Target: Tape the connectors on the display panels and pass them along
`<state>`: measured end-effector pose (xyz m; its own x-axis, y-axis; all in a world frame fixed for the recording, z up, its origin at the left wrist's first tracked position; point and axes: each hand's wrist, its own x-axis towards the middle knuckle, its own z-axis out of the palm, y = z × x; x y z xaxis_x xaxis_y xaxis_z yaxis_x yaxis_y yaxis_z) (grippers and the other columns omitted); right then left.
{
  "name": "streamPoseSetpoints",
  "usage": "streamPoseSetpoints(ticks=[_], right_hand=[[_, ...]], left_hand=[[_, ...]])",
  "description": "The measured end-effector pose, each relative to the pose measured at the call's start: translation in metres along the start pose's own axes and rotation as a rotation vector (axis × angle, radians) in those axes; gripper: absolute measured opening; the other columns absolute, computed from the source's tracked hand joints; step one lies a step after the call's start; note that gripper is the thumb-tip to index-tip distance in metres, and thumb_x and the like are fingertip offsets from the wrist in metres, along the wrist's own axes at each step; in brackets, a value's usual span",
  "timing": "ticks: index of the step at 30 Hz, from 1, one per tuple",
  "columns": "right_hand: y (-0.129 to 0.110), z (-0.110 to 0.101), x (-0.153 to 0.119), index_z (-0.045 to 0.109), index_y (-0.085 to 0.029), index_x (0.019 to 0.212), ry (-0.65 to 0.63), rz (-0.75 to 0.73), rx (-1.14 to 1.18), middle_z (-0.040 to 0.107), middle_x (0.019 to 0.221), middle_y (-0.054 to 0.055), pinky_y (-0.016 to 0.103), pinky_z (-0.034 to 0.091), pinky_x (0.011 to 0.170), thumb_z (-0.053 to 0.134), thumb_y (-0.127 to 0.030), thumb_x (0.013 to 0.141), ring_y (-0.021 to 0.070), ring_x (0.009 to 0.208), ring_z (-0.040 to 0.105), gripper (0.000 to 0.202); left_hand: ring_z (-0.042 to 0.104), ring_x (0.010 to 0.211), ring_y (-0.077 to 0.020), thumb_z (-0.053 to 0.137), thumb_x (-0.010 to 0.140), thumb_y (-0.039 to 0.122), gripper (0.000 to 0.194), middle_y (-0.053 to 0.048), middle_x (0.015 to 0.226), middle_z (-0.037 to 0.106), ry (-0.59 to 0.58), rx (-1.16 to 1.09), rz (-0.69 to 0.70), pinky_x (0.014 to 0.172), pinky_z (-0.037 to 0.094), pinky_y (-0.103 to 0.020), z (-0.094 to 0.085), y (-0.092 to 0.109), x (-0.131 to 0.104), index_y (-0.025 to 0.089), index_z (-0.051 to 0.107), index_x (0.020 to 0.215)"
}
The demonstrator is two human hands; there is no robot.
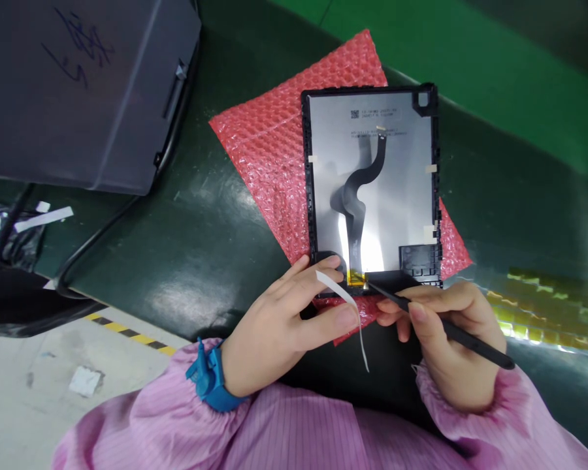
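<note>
A tablet display panel (pixel 396 196) with a black frame lies back side up, a dark flex cable (pixel 355 222) curving across its silver back. My left hand (pixel 284 320) rests with spread fingers on the panel's lower left corner. A thin white strip (pixel 337 287) lies across its index finger and touches the thumb tip, its tail hanging down. My right hand (pixel 451 333) is closed around black tweezers (pixel 451 329). Their tip touches or nearly touches the yellow piece (pixel 356 278) at the cable's lower end. Whether the tips pinch anything is too small to tell.
Pink bubble wrap (pixel 259 143) lies under the panel on the dark green table (pixel 210 241). Yellow tape pieces (pixel 543 313) lie at the right. A grey case (pixel 78 91) with handwriting and a black cable (pixel 102 235) occupy the left. Striped floor tape (pixel 132 334) shows below.
</note>
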<state>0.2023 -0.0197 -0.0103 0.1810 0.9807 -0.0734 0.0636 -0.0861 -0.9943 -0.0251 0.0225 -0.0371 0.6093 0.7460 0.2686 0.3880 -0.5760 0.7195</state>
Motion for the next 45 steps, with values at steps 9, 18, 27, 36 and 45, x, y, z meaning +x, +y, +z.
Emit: streamPoseSetpoints(ticks=[9,18,27,36,45], right_hand=[[0.001,-0.002,0.0009,0.063,-0.025,0.088,-0.025,0.024,-0.041,0.083,0.091,0.004,0.027,0.057,0.048,0.072,-0.013,0.094,0.0193,0.064,0.076,0.016],[0.0035,-0.0043,-0.0003,0.061,-0.022,0.088,-0.015,0.012,-0.096,0.082,0.091,0.004,0.025,0.057,0.049,0.075,-0.016,0.094,0.0171,0.064,0.076,0.017],[0.0027,-0.0023,0.0012,0.062,-0.023,0.089,-0.025,-0.026,-0.022,0.083,0.091,0.004,0.025,0.055,0.046,0.074,-0.016,0.095,0.0178,0.066,0.077,0.015],[0.0024,-0.0032,-0.0003,0.06,-0.022,0.087,-0.023,-0.002,-0.091,0.082,0.091,0.003,0.023,0.056,0.05,0.074,-0.015,0.095,0.0145,0.064,0.075,0.017],[0.005,-0.0051,-0.0015,0.061,-0.022,0.088,-0.019,0.01,-0.1,0.082,0.092,0.003,0.023,0.06,0.054,0.073,-0.014,0.095,0.0137,0.066,0.076,0.016]], left_hand=[[0.059,0.14,-0.0235,0.06,0.1,0.004,0.044,-0.007,0.135,0.064,0.006,-0.024,-0.001,0.117,0.052,-0.054,0.0003,-0.0003,0.0002,0.026,0.052,0.137],[0.058,0.141,-0.0215,0.062,0.099,0.003,0.039,-0.007,0.135,0.064,0.006,-0.025,-0.013,0.121,0.048,-0.05,-0.0008,0.0023,0.0024,0.024,0.054,0.131],[0.059,0.14,-0.0232,0.06,0.1,0.006,0.046,-0.007,0.136,0.064,0.004,-0.029,-0.008,0.118,0.051,-0.054,-0.0002,0.0,0.0013,0.028,0.051,0.14],[0.058,0.141,-0.0226,0.061,0.1,0.006,0.042,-0.007,0.135,0.063,0.005,-0.033,0.0,0.119,0.049,-0.054,-0.0012,0.0004,0.0027,0.026,0.052,0.136],[0.058,0.141,-0.0243,0.063,0.099,0.006,0.04,-0.007,0.134,0.063,0.008,-0.019,0.033,0.119,0.049,-0.054,0.0006,-0.0024,0.0017,0.026,0.053,0.133]])
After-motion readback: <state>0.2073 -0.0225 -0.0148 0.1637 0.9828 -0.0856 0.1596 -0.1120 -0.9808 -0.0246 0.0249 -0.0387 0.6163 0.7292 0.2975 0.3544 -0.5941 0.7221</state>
